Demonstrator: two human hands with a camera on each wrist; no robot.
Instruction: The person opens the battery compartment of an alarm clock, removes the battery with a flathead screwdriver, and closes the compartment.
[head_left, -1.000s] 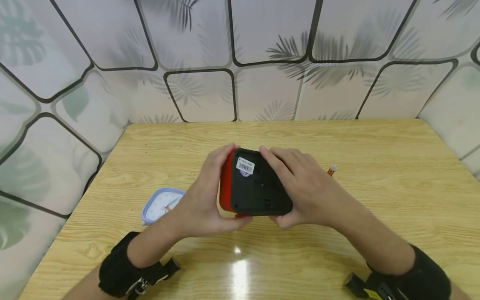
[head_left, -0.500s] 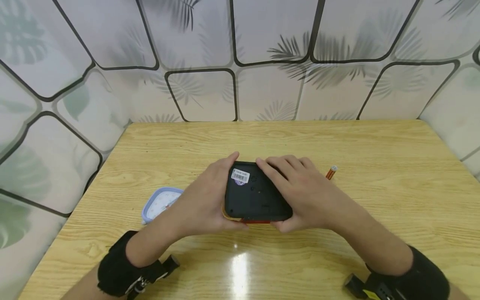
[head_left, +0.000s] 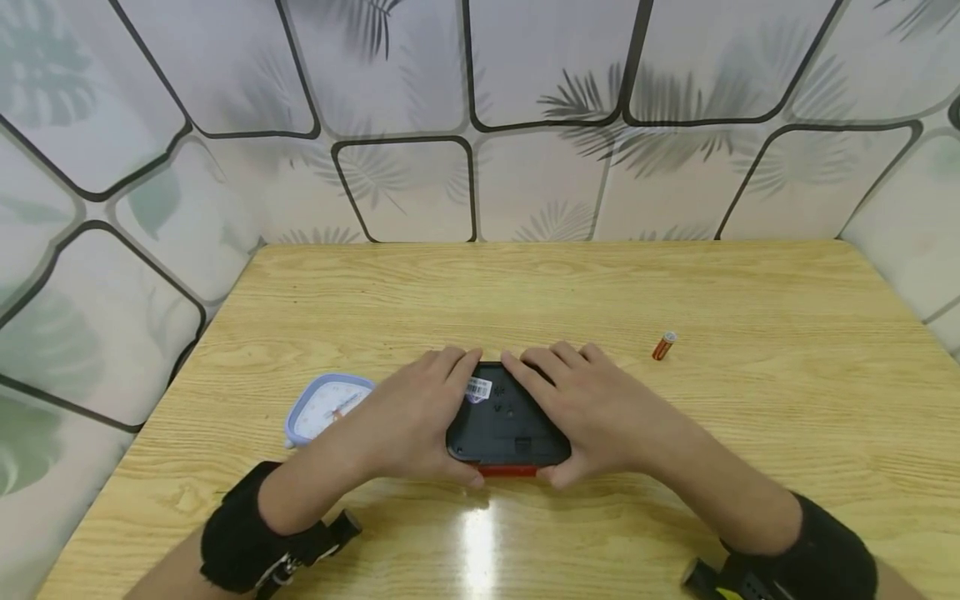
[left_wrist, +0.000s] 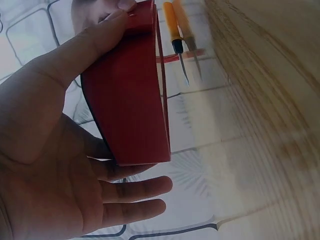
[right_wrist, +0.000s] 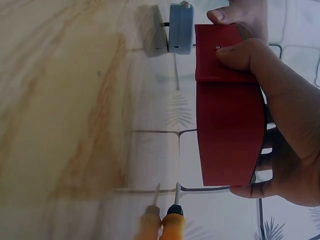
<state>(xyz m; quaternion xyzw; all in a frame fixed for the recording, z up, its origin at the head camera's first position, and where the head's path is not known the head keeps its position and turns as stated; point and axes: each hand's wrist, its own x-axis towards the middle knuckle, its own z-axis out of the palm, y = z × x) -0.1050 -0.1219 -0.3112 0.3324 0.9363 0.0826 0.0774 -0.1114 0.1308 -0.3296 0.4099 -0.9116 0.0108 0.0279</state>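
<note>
Clock (head_left: 322, 408) (partly behind forearm (head_left: 322, 475)) near red case (right_wrist: 227, 125)

A pale wall (head_left: 540, 67) with dark outlines (head_left: 636, 58) and grey leaves (head_left: 581, 104) filled the top and left; below, a wooden table (head_left: 787, 333) caught glare (head_left: 478, 550) at bottom centre.

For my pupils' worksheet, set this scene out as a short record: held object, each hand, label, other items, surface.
Held object: red-and-black case, black side up
Left hand: grips the case's left side
Right hand: grips its right side
Label: barcode sticker on the black side
Item on left: blue-rimmed object, pale face, partly hidden
Item on right: small orange cylinder, battery-like
Tool: orange-handled tool, seen in both wrist views
Surface: wood-grain table
</note>
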